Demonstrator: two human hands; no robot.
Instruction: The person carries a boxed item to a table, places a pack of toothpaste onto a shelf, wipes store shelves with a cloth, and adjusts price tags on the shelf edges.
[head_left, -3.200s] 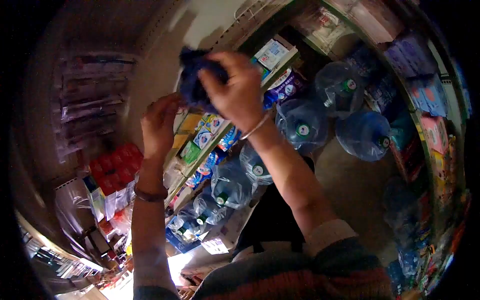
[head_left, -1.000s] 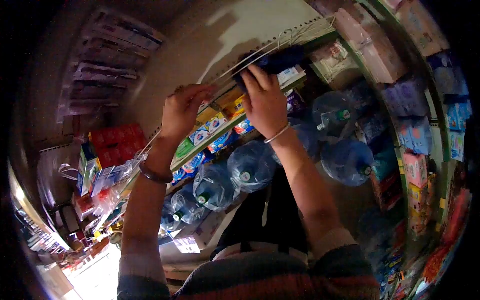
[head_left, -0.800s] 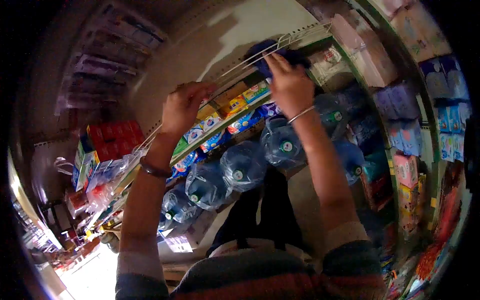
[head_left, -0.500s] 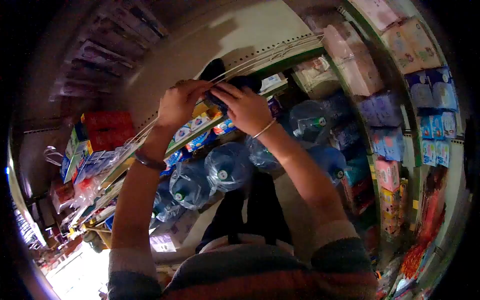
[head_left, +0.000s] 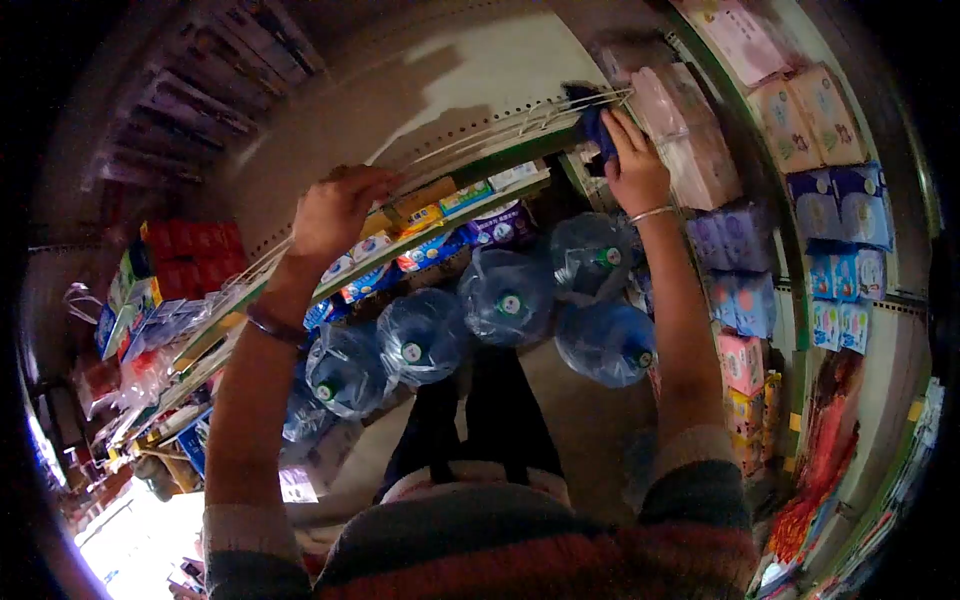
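outstretched right hand (head_left: 639,172) on cloth (head_left: 596,130)

Legible text: none that I can read from my remote station; purple pack (head_left: 505,226), centre, pale lettering, too small; green bottle cap (head_left: 510,304), centre, round white label, unreadable; light-blue packs (head_left: 834,275), right of frame, print blurred; red cartons (head_left: 195,260), left, markings indistinct.

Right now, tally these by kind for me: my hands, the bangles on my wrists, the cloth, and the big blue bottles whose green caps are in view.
Hands: 2 (left hand, right hand)
Bangles: 2 (dark bangle, pale bangle)
Dark blue cloth: 1
Blue bottles, green cap in view: 5
Total: 10
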